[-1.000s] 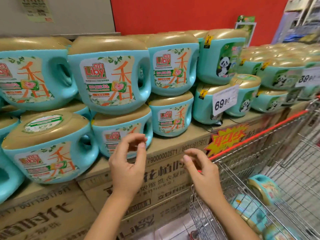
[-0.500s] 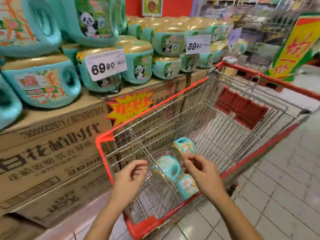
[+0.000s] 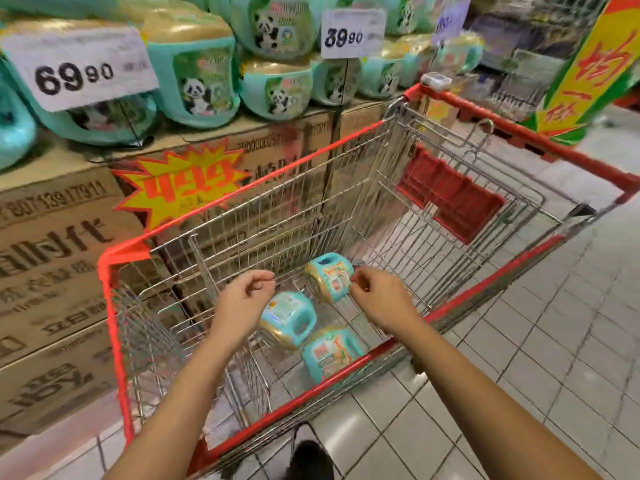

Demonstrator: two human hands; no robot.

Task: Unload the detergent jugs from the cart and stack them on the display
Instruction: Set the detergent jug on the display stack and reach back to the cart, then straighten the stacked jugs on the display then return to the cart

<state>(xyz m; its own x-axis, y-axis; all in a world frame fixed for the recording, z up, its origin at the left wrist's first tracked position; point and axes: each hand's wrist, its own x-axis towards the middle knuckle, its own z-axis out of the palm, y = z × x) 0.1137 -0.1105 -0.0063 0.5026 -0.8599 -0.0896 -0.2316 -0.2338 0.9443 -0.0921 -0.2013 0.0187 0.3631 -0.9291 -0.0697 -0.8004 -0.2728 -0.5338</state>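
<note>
**A:** Head view. What changed?

**B:** A second ago I was facing the display (image 3: 194, 81). Now I've turned to the cart (image 3: 346, 370). My left hand (image 3: 242, 296) and right hand (image 3: 377, 299) hover over the basket with fingers loosely curled, holding nothing.

**A:** And the jugs?

**B:** Three jugs (image 3: 289, 318) lie tipped and close together on the cart floor. My right hand is just beside the far jug (image 3: 329, 277). Nothing's lifted yet, so I judge the next grab is starting.
</note>
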